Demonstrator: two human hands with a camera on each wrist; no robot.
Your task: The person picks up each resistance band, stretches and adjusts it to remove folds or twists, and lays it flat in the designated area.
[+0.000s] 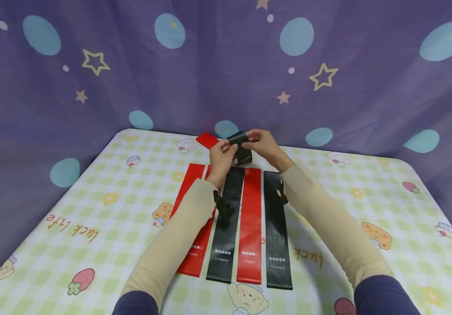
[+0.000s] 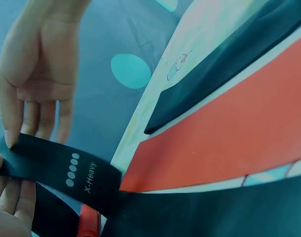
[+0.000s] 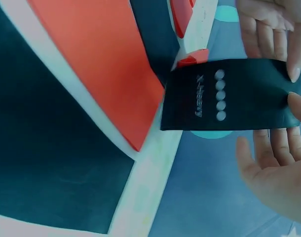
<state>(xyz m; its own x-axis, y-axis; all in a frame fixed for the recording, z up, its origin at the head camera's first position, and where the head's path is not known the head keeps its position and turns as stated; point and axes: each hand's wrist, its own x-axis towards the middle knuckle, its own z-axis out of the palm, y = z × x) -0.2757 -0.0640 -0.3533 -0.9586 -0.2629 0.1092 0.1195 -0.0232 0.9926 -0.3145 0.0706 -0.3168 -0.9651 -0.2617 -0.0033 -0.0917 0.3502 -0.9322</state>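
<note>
Both hands hold a black resistance band [image 1: 243,155] printed "X-Heavy" near the far table edge. In the left wrist view, my left hand [image 2: 10,207] grips the end, with its thumb on top and fingers beneath. My right hand [image 3: 283,182] pinches the same end opposite, thumb on the band's face. Below them a black band [image 1: 226,223], a red band [image 1: 251,223] and another black band [image 1: 277,232] lie flat side by side. Red bands [image 1: 194,262] to the left are partly covered by my left sleeve.
A piece of red band [image 1: 207,140] lies at the far edge beyond my left hand. The table [image 1: 104,245] has a green-checked cartoon cloth. A purple patterned curtain [image 1: 226,65] hangs right behind the far edge.
</note>
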